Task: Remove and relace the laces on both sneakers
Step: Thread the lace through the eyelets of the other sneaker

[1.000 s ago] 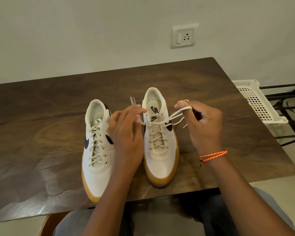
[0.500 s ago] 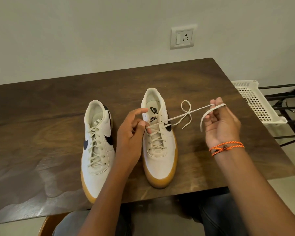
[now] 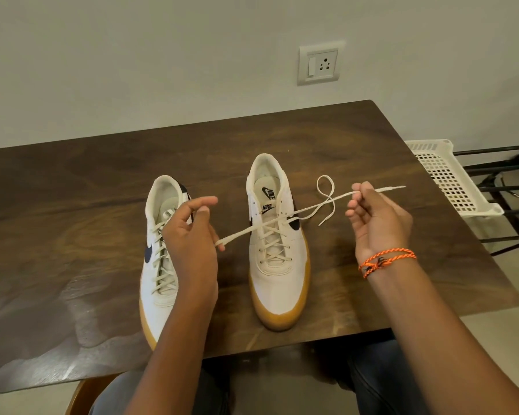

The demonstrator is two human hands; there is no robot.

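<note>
Above the right sneaker (image 3: 277,259), both hands (image 3: 189,235) (image 3: 378,220) stretch its lace (image 3: 285,217).

Plain room in home, likely living or utility corner. Dark wood-grain table (image 3: 102,205) pushed against bare off-white wall (image 3: 132,55). Wall socket with switch (image 3: 319,65) mounted just above table's far edge. White perforated plastic basket (image 3: 449,178) sits on black metal rack (image 3: 503,187) beside table's right end. Pale tiled floor (image 3: 515,283) visible past table corner. Curved wooden seat edge (image 3: 78,393) shows under table's near side. No tools or commercial fittings.
</note>
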